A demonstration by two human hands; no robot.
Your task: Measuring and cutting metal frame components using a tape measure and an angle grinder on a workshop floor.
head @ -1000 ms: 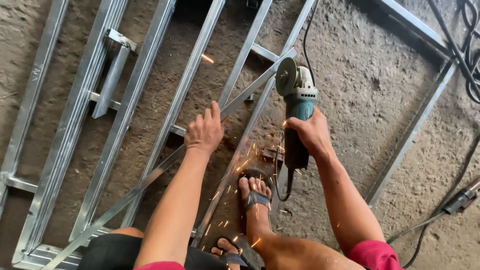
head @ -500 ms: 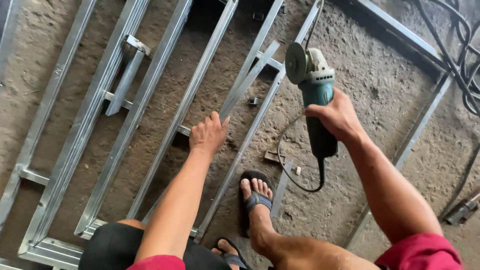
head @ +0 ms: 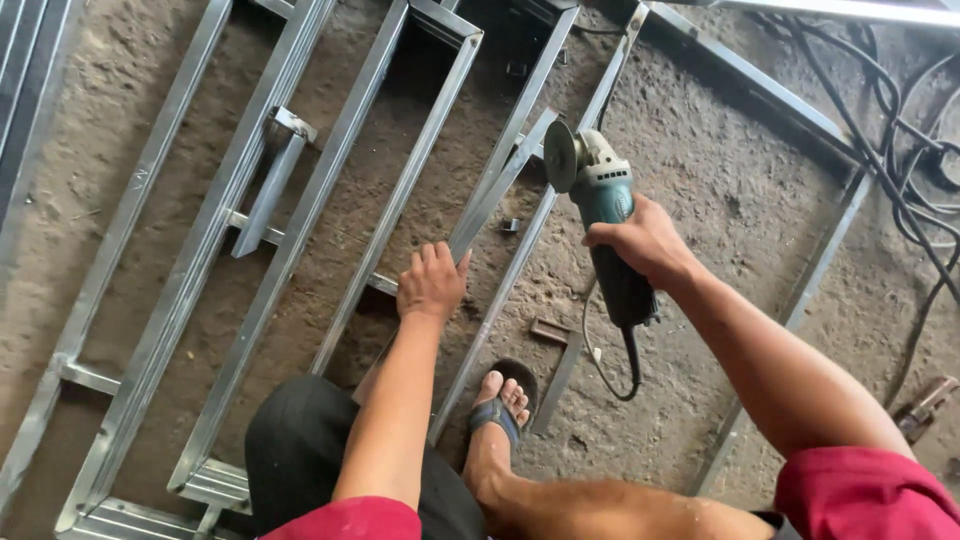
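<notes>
Right hand [head: 645,243] clamps the angle grinder [head: 603,205]; left hand [head: 432,284] presses the loose steel strip [head: 498,190]. I'd fear the disc nicking fingers.

One head-worn view looks steeply down, close over the person's arms and knees, onto the dirt floor [head: 720,200] and metal frames [head: 330,200].

a rough metalworking workshop: a welded frame of steel channel bars [head: 300,230] lies on the bare dirt floor [head: 720,170], with black cables [head: 900,150] and a teal angle grinder [head: 605,215].
</notes>
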